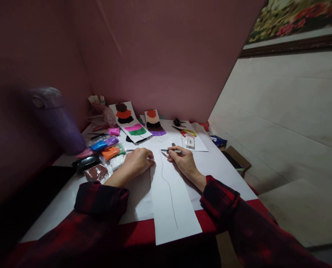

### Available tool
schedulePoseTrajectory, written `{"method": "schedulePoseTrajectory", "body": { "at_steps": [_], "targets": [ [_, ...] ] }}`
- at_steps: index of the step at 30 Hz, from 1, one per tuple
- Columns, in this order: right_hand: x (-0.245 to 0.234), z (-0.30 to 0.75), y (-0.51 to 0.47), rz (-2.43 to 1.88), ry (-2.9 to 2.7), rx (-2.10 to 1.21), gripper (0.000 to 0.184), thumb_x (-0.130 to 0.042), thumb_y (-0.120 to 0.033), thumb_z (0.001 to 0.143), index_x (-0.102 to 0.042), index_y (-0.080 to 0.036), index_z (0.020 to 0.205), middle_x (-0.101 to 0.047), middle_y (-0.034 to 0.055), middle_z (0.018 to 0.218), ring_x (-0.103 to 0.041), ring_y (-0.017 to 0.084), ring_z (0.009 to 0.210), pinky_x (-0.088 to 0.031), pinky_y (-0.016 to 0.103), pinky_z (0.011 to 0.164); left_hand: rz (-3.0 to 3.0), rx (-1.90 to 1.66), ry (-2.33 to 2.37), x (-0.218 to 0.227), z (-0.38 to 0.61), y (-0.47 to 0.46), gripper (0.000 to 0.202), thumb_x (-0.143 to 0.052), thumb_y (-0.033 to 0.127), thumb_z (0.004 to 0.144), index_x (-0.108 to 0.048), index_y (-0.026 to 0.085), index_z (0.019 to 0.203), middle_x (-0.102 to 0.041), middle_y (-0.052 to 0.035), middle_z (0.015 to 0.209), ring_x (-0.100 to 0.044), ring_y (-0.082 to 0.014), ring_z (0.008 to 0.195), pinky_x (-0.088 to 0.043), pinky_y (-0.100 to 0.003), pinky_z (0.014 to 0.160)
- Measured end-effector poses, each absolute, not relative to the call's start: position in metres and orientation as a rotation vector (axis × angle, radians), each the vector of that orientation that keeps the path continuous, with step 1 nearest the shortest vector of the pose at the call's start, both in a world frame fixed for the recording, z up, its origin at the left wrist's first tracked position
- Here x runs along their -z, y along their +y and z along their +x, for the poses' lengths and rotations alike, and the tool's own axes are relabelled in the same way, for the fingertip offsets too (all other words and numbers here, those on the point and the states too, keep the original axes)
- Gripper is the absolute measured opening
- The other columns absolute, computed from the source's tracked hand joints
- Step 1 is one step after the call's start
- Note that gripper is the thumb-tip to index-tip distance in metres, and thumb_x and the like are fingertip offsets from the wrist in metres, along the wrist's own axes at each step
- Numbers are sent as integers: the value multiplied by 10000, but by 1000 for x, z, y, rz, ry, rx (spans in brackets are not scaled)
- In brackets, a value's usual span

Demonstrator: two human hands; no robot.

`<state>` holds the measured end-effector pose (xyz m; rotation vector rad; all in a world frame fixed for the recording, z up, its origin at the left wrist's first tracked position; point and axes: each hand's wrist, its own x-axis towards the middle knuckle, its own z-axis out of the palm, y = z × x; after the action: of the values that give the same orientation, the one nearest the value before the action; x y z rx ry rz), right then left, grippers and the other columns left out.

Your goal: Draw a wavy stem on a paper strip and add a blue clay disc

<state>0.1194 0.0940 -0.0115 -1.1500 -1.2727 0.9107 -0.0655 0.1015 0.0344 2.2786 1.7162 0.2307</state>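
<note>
A long white paper strip [173, 201] lies down the middle of the table and hangs past its near edge; a thin wavy pencil line runs along it. My right hand [183, 160] rests on the strip's far end, fingers closed round a pen [172, 151] whose tip points left at the top of the line. My left hand [138, 160] lies curled on the strip's left edge, pressing it down. Both sleeves are red and black plaid.
Several small bags of coloured clay [107, 148] lie at the left beside a purple tumbler [56, 118]. Two cards with coloured clay patches [129, 121] stand at the back. Scissors [186, 131] and a small clear packet [188, 142] lie on a white sheet. A cardboard box [237, 158] sits on the floor.
</note>
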Motion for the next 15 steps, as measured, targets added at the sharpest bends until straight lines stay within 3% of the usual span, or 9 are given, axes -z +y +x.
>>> {"method": "schedulePoseTrajectory", "body": {
  "at_steps": [15],
  "targets": [
    [13, 119, 97, -1150, -1282, -923, 297, -702, -363, 726, -704, -126, 906, -698, 60, 698, -670, 173, 646, -567, 310, 628, 2278, -235, 1714, -32, -66, 103, 246, -602, 360, 771, -732, 241, 943, -721, -95, 1013, -637, -277, 941, -448, -327, 723]
  ]
}}
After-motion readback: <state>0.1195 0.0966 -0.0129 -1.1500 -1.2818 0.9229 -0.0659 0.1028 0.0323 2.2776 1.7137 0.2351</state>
